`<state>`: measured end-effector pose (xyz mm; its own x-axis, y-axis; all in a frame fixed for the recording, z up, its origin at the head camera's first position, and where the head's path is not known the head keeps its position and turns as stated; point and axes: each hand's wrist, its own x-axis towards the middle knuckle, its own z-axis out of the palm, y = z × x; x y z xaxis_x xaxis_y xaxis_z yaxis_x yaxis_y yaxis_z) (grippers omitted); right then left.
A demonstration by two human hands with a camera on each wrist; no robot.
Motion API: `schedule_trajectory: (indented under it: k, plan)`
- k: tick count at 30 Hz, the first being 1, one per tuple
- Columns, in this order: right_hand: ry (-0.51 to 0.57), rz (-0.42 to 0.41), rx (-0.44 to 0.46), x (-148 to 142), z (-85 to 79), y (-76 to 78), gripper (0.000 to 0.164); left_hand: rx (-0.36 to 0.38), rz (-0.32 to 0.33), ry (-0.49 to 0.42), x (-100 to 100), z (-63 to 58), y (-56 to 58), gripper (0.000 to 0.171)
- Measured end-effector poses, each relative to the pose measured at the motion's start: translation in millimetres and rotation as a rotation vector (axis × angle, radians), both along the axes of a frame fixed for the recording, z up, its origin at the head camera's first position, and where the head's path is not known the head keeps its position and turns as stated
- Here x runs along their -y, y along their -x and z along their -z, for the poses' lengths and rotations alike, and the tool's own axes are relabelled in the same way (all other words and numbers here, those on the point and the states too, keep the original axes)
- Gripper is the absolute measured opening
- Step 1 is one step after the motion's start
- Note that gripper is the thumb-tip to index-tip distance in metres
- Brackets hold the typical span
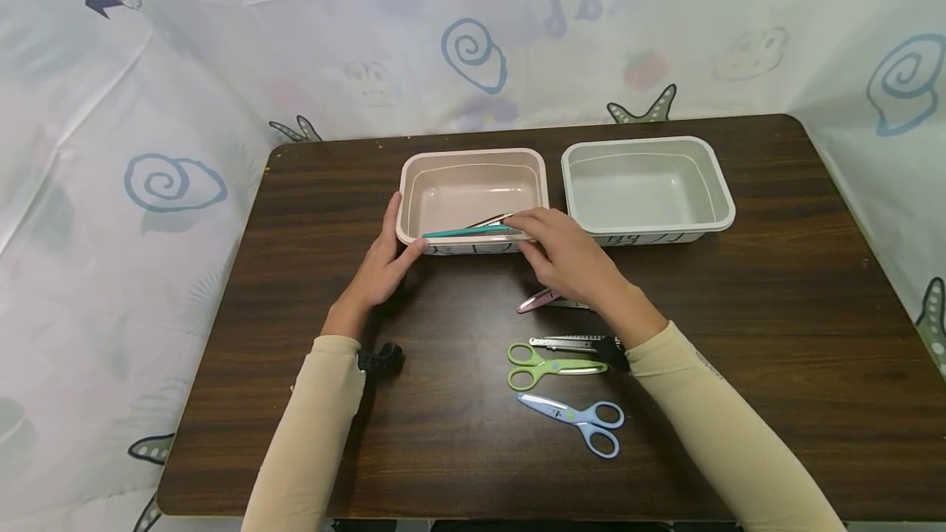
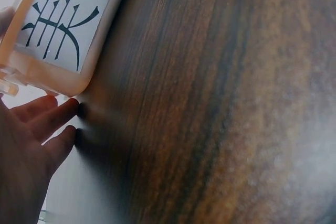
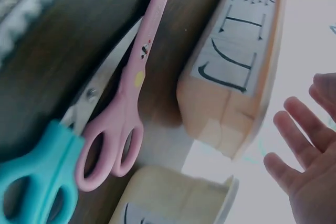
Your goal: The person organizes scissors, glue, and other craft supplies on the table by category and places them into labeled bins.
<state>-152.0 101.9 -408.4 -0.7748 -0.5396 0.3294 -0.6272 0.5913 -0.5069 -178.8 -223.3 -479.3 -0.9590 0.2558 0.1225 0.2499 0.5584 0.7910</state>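
Head view: two bins stand side by side near the far edge of the desk [image 1: 813,310], a narrow gap between them. The left hand [image 1: 378,269] grips the near-left corner of the pink bin [image 1: 458,191]; wide desk space runs leftward. Over its near-right rim is the right hand [image 1: 569,261], beside at least two slim items [image 1: 466,231]; I cannot tell whether it pinches them. Right of it stands the grey-green bin [image 1: 636,187]. Nearer lie one serrated tool [image 1: 565,344], one green scissors [image 1: 547,366], one blue scissors [image 1: 572,415].

Left wrist view: fingers meet the pink bin's end wall, open wood alongside.

Right wrist view: two more scissors, pink scissors [image 3: 131,87] and teal scissors [image 3: 39,156], lie close together, apart from the pink bin.
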Motion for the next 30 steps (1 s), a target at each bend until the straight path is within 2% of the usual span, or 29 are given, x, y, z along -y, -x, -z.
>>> schedule_trajectory:
  k: [2,6,10,15,23,30]
  plan:
    - [0.031,0.020,-0.004,-10,-0.7,-9.9,0.036,0.002,0.000,-0.004,0,0.1,-0.2,0.083]
    - [0.044,0.078,0.060,-29,-2.0,-31.6,0.035,0.006,-0.002,-0.009,0,0.1,-0.5,0.083]
    - [-0.003,0.099,0.140,-46,-0.6,-53.8,0.031,0.007,-0.008,-0.007,0,0.3,-0.5,0.082]
    - [-0.061,0.105,0.198,-62,6.1,-76.9,0.030,0.008,-0.004,-0.010,1,0.7,-0.3,0.082]
    - [-0.120,0.175,0.248,-73,24.0,-100.6,0.035,0.005,0.006,-0.019,0,-0.6,-0.5,0.082]
    - [-0.177,0.197,0.250,-73,40.6,-111.5,0.039,0.003,0.015,-0.021,-1,-0.5,-1.1,0.083]
